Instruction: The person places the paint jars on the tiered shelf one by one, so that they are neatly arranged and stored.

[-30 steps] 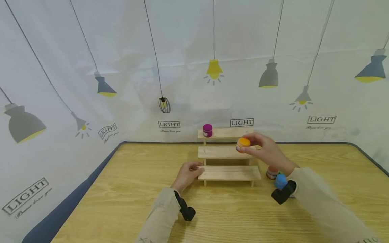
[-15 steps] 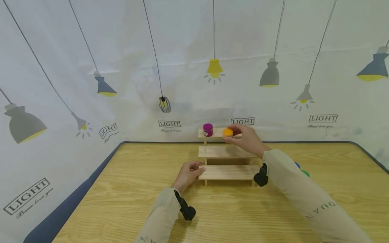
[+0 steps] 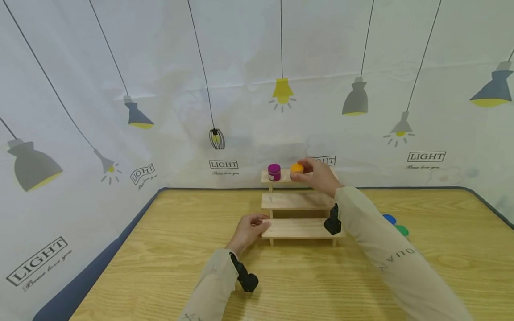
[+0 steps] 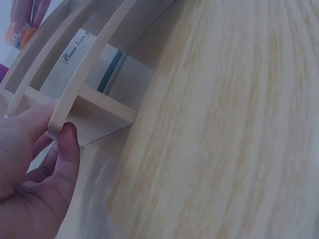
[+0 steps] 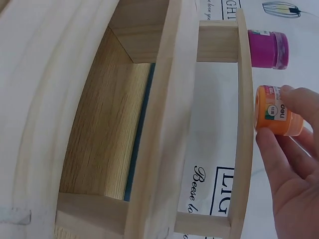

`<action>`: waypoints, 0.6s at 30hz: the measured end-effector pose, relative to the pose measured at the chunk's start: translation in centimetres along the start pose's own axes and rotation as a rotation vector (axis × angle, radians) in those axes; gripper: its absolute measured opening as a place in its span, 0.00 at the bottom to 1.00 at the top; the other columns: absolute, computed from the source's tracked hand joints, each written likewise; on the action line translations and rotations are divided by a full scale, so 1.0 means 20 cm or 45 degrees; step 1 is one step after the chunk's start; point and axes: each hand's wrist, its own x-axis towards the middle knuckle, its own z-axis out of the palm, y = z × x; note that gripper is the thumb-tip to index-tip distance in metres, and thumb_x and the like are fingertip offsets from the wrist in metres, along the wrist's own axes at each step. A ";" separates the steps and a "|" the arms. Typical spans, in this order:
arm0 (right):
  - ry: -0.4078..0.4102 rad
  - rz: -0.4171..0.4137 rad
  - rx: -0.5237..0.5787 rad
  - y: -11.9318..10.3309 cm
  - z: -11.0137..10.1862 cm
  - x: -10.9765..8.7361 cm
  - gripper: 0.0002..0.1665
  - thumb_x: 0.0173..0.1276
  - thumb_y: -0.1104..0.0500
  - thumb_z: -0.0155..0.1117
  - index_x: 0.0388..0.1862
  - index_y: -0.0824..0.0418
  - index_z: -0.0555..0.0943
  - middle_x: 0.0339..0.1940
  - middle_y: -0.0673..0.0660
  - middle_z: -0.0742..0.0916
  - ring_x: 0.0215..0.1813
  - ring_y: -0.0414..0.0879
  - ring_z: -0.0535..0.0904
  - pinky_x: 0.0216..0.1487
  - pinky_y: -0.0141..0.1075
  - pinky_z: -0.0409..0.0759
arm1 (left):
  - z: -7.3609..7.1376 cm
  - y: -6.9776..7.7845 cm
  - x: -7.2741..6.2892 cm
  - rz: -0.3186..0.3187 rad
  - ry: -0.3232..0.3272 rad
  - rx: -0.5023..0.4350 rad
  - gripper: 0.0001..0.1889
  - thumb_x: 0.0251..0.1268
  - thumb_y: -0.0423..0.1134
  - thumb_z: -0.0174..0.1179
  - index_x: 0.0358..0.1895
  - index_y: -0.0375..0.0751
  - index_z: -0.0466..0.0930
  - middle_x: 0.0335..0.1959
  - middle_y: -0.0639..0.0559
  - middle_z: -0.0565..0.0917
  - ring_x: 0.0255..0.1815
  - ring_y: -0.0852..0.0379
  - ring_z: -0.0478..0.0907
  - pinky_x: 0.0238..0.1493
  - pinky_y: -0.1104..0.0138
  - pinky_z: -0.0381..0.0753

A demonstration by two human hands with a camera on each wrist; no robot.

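Orange jar [image 3: 296,169] just off the top board [image 3: 286,176], right of center!
Right hand [image 3: 321,176] pinches it, thumb against fingers, forearm [image 3: 391,249] slanting up from lower right; purple jar [image 3: 274,173] near; left hand [image 3: 246,232], lower center, pinches the 3-board stand's [image 3: 301,228] front corner.

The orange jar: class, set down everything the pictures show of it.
The orange jar is small, round and squat, with a glossy body that looks like plastic or glass and an orange lid, which is on. A label with white and green patches reads "deli". The jar is roughly upright, pinched by the right hand at the top board of the wooden shelf, right of the purple jar and apart from it. Whether its base touches the board is unclear.
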 end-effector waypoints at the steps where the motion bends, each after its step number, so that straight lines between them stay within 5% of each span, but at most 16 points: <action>1: 0.001 0.011 0.007 0.00 0.00 0.00 0.30 0.59 0.54 0.63 0.55 0.69 0.69 0.45 0.64 0.79 0.46 0.53 0.75 0.48 0.45 0.72 | 0.00 0.00 0.00 0.001 0.004 0.003 0.15 0.59 0.38 0.58 0.47 0.33 0.77 0.32 0.45 0.76 0.26 0.59 0.71 0.27 0.66 0.75; 18: -0.039 0.055 0.079 0.03 0.01 0.01 0.26 0.60 0.56 0.61 0.55 0.65 0.70 0.50 0.64 0.76 0.51 0.55 0.73 0.50 0.45 0.71 | 0.00 0.00 0.01 0.008 -0.013 -0.015 0.15 0.60 0.35 0.56 0.47 0.29 0.76 0.31 0.43 0.75 0.25 0.57 0.71 0.27 0.61 0.75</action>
